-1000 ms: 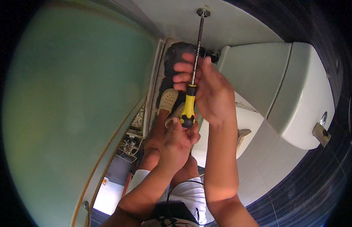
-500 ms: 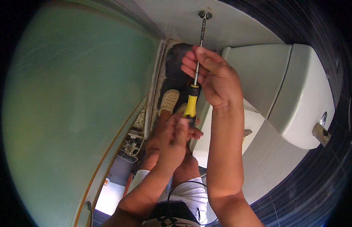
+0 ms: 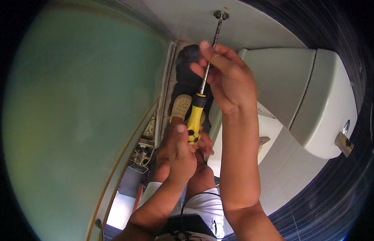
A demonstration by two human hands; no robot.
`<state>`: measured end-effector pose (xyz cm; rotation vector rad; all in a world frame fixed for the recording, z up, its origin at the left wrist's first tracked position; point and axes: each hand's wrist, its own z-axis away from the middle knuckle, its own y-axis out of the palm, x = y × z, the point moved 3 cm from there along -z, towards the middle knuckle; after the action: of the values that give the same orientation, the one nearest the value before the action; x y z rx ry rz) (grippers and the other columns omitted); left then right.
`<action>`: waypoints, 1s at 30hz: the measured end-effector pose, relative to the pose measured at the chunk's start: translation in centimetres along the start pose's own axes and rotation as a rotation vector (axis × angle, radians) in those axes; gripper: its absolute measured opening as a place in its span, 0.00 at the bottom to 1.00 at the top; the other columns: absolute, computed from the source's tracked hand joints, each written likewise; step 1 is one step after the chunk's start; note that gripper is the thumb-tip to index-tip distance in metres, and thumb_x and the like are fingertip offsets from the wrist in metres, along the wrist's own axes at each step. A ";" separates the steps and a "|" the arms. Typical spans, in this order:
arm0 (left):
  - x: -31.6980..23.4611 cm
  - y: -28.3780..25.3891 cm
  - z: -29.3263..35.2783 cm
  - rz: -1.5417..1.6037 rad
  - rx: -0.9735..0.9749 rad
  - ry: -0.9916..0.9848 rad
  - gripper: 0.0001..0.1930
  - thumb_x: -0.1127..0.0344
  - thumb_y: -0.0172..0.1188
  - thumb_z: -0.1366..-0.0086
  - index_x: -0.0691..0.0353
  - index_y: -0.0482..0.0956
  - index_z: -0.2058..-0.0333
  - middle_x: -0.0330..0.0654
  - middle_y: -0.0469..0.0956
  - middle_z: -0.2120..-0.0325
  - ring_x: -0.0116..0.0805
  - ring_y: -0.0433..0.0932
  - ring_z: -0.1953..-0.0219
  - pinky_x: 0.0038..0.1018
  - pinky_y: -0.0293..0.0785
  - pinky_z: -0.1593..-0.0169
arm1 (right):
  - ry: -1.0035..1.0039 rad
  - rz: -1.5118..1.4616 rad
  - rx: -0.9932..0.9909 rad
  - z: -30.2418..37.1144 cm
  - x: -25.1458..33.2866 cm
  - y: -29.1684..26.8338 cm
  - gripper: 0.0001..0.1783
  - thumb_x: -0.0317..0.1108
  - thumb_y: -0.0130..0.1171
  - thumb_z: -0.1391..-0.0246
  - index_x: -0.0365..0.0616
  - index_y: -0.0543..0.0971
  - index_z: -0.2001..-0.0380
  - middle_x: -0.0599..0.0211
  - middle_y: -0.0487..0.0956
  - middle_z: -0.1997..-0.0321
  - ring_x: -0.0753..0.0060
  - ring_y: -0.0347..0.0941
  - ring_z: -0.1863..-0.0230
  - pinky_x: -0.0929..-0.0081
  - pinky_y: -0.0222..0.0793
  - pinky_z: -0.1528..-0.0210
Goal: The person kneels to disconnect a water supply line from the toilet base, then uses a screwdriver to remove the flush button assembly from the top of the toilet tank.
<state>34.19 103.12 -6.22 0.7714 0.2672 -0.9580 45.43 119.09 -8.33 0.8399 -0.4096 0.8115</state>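
Note:
A screwdriver (image 3: 196,114) with a yellow and black handle slants up across the middle of the view. Its long metal shaft reaches a small round metal fitting (image 3: 221,15) on the pale surface at the top. My right hand (image 3: 231,78) is loosely curled round the shaft, its thumb and fingertips on either side. Lower down, my left hand (image 3: 185,154) cups the butt of the handle, thumb raised along the left side and fingers passing behind to the right. The tip's exact seat in the fitting is too small to make out.
A white toilet cistern (image 3: 325,100) with a metal lever (image 3: 344,143) stands close to my right arm. A large greenish glass panel (image 3: 82,108) fills the left. Below are my feet in cream clogs (image 3: 181,106), and a wire rack (image 3: 138,166) lies beyond the panel's edge.
The handle has swung a little left and toward me, and more of its butt now shows. My left fingers have shifted on it. My right thumb has moved up slightly along the shaft.

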 end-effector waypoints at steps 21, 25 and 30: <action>-1.1 1.6 -2.7 -0.191 -0.174 -0.037 0.20 0.63 0.66 0.32 0.62 0.71 0.46 0.38 0.77 0.63 0.26 0.80 0.61 0.24 0.83 0.62 | -0.043 -0.071 -0.005 -4.8 1.5 -0.3 0.12 0.28 0.68 0.43 0.34 0.77 0.59 0.61 0.80 0.64 0.68 0.79 0.66 0.68 0.84 0.63; -1.3 2.6 -3.5 -0.419 -0.160 0.091 0.19 0.63 0.65 0.31 0.62 0.72 0.47 0.38 0.78 0.66 0.24 0.78 0.63 0.26 0.83 0.61 | -0.043 0.015 0.097 -4.3 2.0 -0.4 0.15 0.32 0.66 0.40 0.33 0.78 0.56 0.58 0.82 0.61 0.66 0.80 0.64 0.65 0.84 0.58; -1.2 2.3 -4.0 -0.145 -0.118 -0.055 0.19 0.59 0.67 0.33 0.62 0.72 0.51 0.37 0.77 0.64 0.25 0.78 0.65 0.26 0.82 0.61 | -0.014 0.139 0.160 -3.3 3.1 -0.9 0.18 0.36 0.64 0.38 0.32 0.78 0.53 0.56 0.83 0.59 0.64 0.81 0.61 0.64 0.81 0.52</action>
<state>35.81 107.45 -7.33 0.6226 0.3324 -1.0889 48.16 122.74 -8.90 0.9743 -0.4229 0.9769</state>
